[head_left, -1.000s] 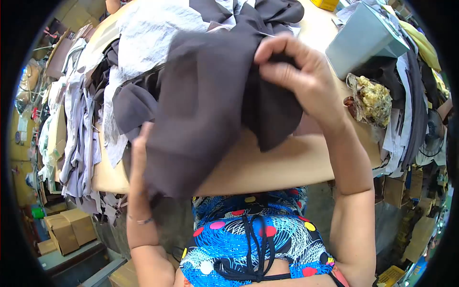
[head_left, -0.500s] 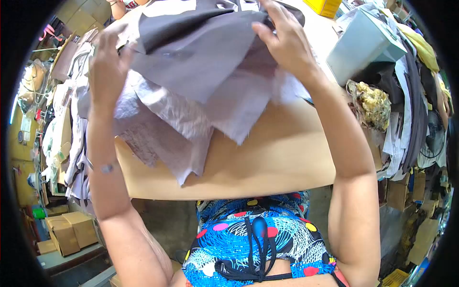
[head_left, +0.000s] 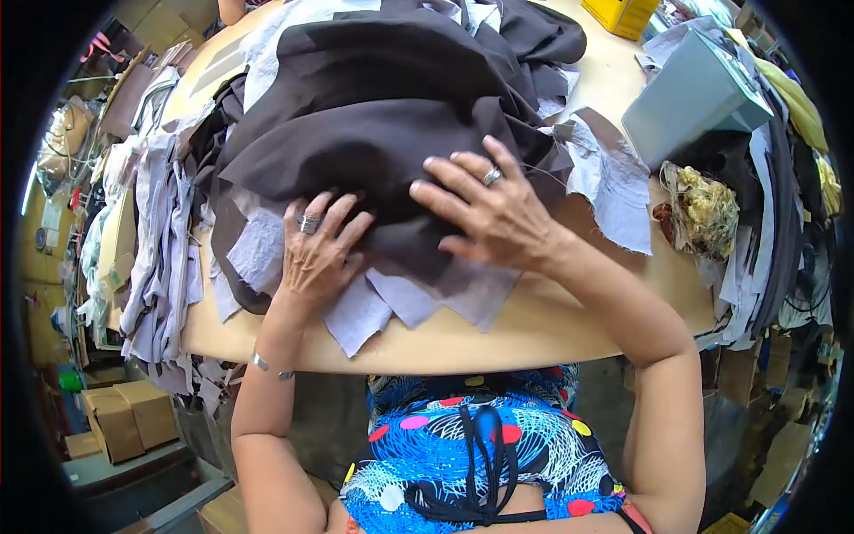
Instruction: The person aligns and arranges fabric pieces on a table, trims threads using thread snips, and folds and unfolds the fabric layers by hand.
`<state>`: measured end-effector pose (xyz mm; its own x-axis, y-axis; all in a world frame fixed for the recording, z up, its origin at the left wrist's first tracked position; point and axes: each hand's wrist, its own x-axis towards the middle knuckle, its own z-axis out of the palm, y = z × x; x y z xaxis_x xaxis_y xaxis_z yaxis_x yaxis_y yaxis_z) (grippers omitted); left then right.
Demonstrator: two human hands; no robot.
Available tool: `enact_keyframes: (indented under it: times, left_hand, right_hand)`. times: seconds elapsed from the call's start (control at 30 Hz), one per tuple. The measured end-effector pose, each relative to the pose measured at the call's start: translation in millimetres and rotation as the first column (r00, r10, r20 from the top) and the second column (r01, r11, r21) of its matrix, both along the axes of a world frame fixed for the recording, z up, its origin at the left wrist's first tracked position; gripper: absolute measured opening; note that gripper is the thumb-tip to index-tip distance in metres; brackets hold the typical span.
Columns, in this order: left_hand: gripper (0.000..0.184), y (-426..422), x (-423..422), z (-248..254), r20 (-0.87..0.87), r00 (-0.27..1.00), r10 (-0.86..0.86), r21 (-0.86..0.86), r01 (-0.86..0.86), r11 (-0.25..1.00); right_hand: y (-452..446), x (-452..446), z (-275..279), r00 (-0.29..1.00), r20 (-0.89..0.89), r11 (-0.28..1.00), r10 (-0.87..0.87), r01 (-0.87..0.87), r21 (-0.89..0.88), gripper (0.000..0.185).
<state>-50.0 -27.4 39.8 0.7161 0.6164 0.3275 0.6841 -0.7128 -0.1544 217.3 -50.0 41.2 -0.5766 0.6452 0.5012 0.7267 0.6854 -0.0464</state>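
Note:
A large heap of dark brown cloth (head_left: 382, 67) lies bunched on the table (head_left: 427, 347), with pale lilac-grey pieces (head_left: 358, 313) showing under its near edge. My left hand (head_left: 320, 254) rests on the near left part of the cloth, fingers stretched forward, with a ring on one finger. To its right, my right hand (head_left: 498, 214) is spread over the dark cloth, also with a ring. Both hands look open, and their fingertips touch the cloth. A white-and-brown piece (head_left: 614, 187) lies to the right of the heap.
Strips of grey-lilac cloth (head_left: 160, 258) hang over the table's left edge. At the right stand a pale blue-grey metal box (head_left: 680, 98) and a bundle of yellowish tangled material (head_left: 703, 209). A yellow box (head_left: 620, 13) is at the back. Cardboard boxes (head_left: 133, 418) sit low at the left.
Both hands have come down and toward me from the raised far side. The cloth that was lifted and spread now lies in a bunched dark heap under them.

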Motion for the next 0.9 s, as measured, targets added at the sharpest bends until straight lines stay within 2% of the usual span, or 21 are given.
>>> enact_keyframes:
  times: [0.1,0.13,0.17,0.2,0.23,0.27,0.3,0.33,0.4,0.43,0.47,0.5,0.53,0.57,0.6,0.63,0.67,0.77,0.8,0.87,0.9]
  left_hand:
    - [0.034,22.2,-5.2,-22.3,-0.031,0.994,-0.105,0.177,0.109,0.978]
    - [0.031,23.4,-2.7,-18.9,0.087,0.990,-0.108,0.127,0.097,0.987]
    - [0.029,24.8,2.2,-12.5,0.206,0.973,-0.107,0.078,0.093,0.993]
    - [0.026,25.1,9.5,-3.3,0.321,0.942,-0.099,0.025,0.096,0.995]
    - [0.024,26.3,22.5,15.1,0.431,0.880,-0.199,0.089,0.178,0.980]
    - [0.022,27.3,31.3,31.8,0.446,0.855,-0.266,0.135,0.230,0.964]
    - [0.022,27.4,36.0,45.0,0.449,0.846,-0.286,0.148,0.246,0.958]
    - [0.021,29.4,38.7,57.4,0.451,0.838,-0.307,0.164,0.261,0.951]
    - [0.019,46.3,45.1,80.6,0.447,0.819,-0.359,0.403,0.174,0.899]
    - [0.015,55.6,45.1,79.8,0.542,0.804,-0.246,0.393,0.017,0.920]
    - [0.012,59.8,49.8,83.7,0.599,0.761,-0.250,0.464,-0.075,0.883]
    - [0.013,56.3,51.1,81.6,0.537,0.771,-0.343,0.509,0.028,0.860]
    - [0.015,48.4,50.6,75.3,0.470,0.770,-0.432,0.546,0.131,0.827]
    - [0.017,34.4,53.8,65.3,0.345,0.853,-0.392,0.475,0.202,0.857]
    - [0.018,17.1,60.1,52.3,0.205,0.913,-0.353,0.392,0.254,0.884]
    - [0.020,9.8,63.1,40.9,0.057,0.947,-0.317,0.301,0.287,0.909]
    - [0.022,14.3,60.3,30.8,0.025,0.978,-0.207,0.311,0.189,0.931]
    - [0.024,48.2,36.4,17.2,-0.022,0.997,0.069,0.385,-0.055,0.921]
    - [0.025,60.3,27.7,17.0,-0.013,0.998,0.066,0.370,-0.057,0.927]
    - [0.026,82.2,17.1,18.4,0.010,0.998,0.060,0.343,-0.060,0.938]
    - [0.027,90.5,16.7,20.7,0.051,0.996,0.070,0.266,-0.081,0.961]
  right_hand:
    - [-22.8,-18.0,-11.7,1.000,-0.013,0.982,-0.026,0.023,-0.185,0.083]
    - [-25.6,-22.5,-23.6,0.998,-0.008,0.963,-0.070,0.065,-0.262,0.084]
    - [-26.4,-25.6,-30.7,0.990,-0.021,0.978,-0.138,0.133,-0.158,0.063]
    - [-23.5,-23.6,-27.8,0.990,-0.038,0.970,-0.136,0.125,-0.209,0.052]
    - [-17.7,-20.8,-21.5,0.990,-0.057,0.959,-0.132,0.113,-0.261,0.042]
    - [-12.2,-18.3,-13.7,0.989,-0.077,0.944,-0.129,0.099,-0.313,0.032]
    - [-8.3,-14.5,-0.5,0.964,-0.251,0.982,-0.084,0.037,-0.187,0.016]
    - [-2.9,-12.2,15.5,0.946,-0.300,0.954,-0.120,0.026,-0.298,0.018]
    - [20.2,1.6,61.9,0.970,-0.202,0.905,-0.139,0.042,-0.423,0.024]
    - [44.3,10.9,69.4,0.946,-0.325,0.946,-0.022,-0.086,-0.314,0.022]
    - [50.0,11.4,97.1,0.909,-0.404,0.940,-0.106,-0.041,-0.339,0.022]
    - [62.7,12.1,111.3,0.893,-0.404,0.947,-0.200,0.070,-0.315,0.021]
    - [112.2,33.6,92.5,0.949,-0.315,0.979,-0.026,0.087,0.182,0.018]
    - [97.5,30.2,127.8,0.956,-0.239,0.982,-0.170,0.145,-0.119,0.023]
    - [82.5,26.7,163.3,0.949,-0.089,0.891,-0.304,0.250,-0.380,0.029]
    - [112.0,27.5,145.1,0.910,-0.050,0.898,-0.411,0.394,-0.197,0.026]
    - [137.0,30.1,127.4,0.856,-0.031,0.857,-0.515,0.516,-0.005,0.023]
    - [162.8,48.0,100.9,0.868,-0.116,0.831,-0.483,0.496,0.253,0.030]
    - [138.1,40.7,110.5,0.882,-0.002,0.859,-0.472,0.460,0.223,0.052]
    - [102.8,22.5,102.2,0.955,0.030,0.915,-0.294,0.272,0.297,0.045]
    - [99.4,13.3,80.0,0.992,-0.029,0.903,-0.120,0.121,0.413,0.017]
